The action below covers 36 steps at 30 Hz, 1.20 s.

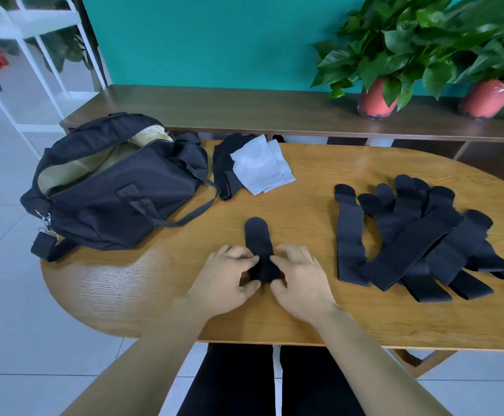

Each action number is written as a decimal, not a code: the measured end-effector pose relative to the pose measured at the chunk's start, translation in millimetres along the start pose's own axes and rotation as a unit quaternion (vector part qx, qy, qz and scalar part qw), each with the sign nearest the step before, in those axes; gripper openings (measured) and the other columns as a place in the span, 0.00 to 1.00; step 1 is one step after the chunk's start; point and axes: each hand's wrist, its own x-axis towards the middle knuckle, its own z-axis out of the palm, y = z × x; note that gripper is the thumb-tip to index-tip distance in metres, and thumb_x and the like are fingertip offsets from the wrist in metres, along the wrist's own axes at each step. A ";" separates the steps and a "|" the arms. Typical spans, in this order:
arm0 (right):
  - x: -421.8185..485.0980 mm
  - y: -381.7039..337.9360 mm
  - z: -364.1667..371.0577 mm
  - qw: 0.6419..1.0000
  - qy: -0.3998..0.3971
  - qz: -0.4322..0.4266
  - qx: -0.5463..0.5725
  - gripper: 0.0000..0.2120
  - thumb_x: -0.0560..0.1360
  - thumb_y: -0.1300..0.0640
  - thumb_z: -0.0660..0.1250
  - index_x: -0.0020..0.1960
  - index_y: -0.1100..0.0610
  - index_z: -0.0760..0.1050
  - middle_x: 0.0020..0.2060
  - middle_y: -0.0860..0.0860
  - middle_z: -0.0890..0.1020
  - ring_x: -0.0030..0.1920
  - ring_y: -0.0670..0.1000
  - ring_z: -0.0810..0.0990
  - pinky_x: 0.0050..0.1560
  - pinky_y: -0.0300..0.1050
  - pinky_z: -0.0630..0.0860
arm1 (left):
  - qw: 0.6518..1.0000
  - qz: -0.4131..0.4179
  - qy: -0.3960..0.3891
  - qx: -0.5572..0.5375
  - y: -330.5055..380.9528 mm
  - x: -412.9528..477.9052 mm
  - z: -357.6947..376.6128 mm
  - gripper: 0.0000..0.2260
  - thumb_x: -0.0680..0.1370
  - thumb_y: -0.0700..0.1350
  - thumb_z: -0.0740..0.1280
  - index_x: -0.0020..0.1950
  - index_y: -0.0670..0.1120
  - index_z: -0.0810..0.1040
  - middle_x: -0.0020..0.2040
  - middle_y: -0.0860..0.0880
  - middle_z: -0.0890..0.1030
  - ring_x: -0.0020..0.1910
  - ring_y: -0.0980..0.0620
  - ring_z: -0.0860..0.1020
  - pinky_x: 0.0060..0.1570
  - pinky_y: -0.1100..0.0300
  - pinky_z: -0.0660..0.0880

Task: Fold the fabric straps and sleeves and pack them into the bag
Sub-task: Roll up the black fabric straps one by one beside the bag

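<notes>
A black strap (258,238) lies near the middle of the bench's (154,295) near edge, running straight away from the person. Its rounded far end is flat on the wood and its near end is bunched up between the two hands. The left hand (225,280) takes that bunched end from the left and the right hand (300,280) takes it from the right. On each hand the fingers (238,253) are curled, with forefinger and thumb closed on the strap's edge in a pinch, and the other fingers are loosely bent above the wood.

Toward the right end of the bench, well apart from the hands, a pile of straps (419,241) lies fanned out and overlapping, their rounded ends pointing to the far edge. Some of them are perforated.

At the left end an open bag (118,187) of dark cloth shows a pale lining. Its corner hangs over the bench's edge and a carrying strap loops out onto the wood. Just beside the bag, at the far edge, a white sleeve (259,166) rests partly on a black sleeve (223,169).

Behind the bench runs a low brown shelf (244,106) against a teal wall. It carries two potted plants (375,100) at its right. White chairs (34,22) stand at the far left on the tiled floor.
</notes>
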 end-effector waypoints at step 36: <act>36.9 -28.0 1.8 0.939 0.016 0.328 0.105 0.08 0.76 0.50 0.63 0.43 0.54 0.76 0.35 0.48 0.78 0.37 0.51 0.77 0.34 0.41 0.72 | 0.931 -0.332 0.002 -0.151 21.2 38.3 -7.9 0.11 0.77 0.50 0.67 0.40 0.44 0.78 0.31 0.49 0.82 0.32 0.55 0.82 0.42 0.54 0.81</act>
